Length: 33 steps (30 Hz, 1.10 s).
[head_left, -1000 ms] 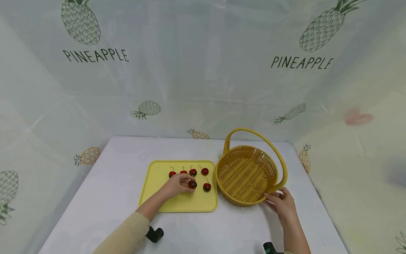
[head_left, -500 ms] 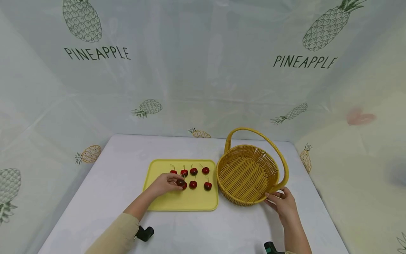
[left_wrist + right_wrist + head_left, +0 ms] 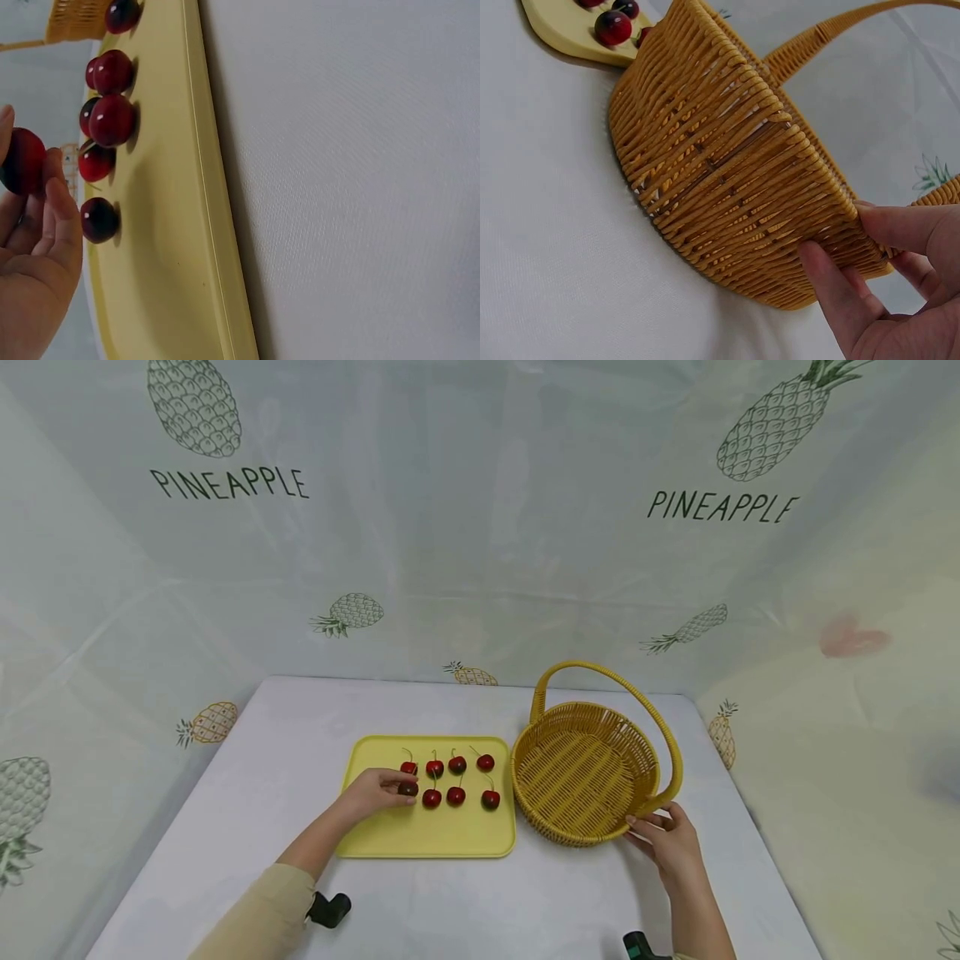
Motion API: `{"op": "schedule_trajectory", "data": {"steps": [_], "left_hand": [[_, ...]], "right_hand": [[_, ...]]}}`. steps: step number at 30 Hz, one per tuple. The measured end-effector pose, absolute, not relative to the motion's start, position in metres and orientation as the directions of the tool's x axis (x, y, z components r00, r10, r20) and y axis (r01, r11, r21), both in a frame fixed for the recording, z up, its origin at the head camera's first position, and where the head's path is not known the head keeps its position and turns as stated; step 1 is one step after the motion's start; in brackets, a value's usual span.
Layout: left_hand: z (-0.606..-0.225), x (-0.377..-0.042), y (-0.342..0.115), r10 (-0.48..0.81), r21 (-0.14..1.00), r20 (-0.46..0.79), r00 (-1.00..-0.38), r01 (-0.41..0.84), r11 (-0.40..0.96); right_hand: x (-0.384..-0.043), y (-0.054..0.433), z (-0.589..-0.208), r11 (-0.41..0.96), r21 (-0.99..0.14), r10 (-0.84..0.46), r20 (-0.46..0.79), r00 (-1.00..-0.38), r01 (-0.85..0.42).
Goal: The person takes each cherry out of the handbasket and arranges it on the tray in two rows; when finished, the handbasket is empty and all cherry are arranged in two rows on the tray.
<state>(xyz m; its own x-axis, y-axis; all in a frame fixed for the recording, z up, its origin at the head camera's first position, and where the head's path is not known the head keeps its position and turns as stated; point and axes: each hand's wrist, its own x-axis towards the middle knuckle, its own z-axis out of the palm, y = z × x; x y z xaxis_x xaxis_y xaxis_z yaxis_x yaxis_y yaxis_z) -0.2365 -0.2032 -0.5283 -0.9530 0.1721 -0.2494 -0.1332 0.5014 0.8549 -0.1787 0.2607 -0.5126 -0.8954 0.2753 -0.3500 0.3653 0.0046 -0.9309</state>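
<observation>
My left hand (image 3: 375, 793) pinches a dark red cherry (image 3: 408, 788) between thumb and fingers, over the left part of the yellow tray (image 3: 427, 842). In the left wrist view that cherry (image 3: 24, 161) is held above the tray surface, apart from the others. Several stemmed cherries (image 3: 456, 795) lie on the tray in two rough rows, right of and behind my fingers. My right hand (image 3: 670, 839) grips the near right rim of the round wicker basket (image 3: 585, 768), thumb on the rim and fingers against the outer wall (image 3: 727, 165). No cherry shows inside the basket.
Tray and basket stand side by side on a white table (image 3: 450, 910), almost touching. The basket's tall arched handle (image 3: 611, 677) rises above its bowl. A pineapple-print sheet (image 3: 480, 527) hangs behind the table. A black device (image 3: 330, 910) sits at my left wrist.
My left hand has moved left across the tray with the cherry in its fingers, uncovering cherries in the front row. The right hand has kept its grip on the basket.
</observation>
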Motion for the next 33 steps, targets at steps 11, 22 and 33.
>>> {"op": "schedule_trajectory", "data": {"steps": [11, 22, 33], "left_hand": [[-0.532, -0.235, -0.202, 0.148, 0.831, -0.24, -0.959, -0.124, 0.542], [-0.542, -0.235, -0.198, 0.094, 0.76, -0.204, -0.974, -0.097, 0.643], [-0.548, -0.237, -0.195, 0.115, 0.657, -0.182, -0.976, -0.033, 0.753]], "right_hand": [[-0.178, 0.26, -0.513, 0.009, -0.937, 0.278, -0.333, -0.901, 0.349], [-0.182, 0.269, -0.529, -0.031, -0.953, 0.261, -0.297, -0.919, 0.3], [-0.182, 0.267, -0.525, -0.008, -0.943, 0.279, -0.323, -0.905, 0.334]]}}
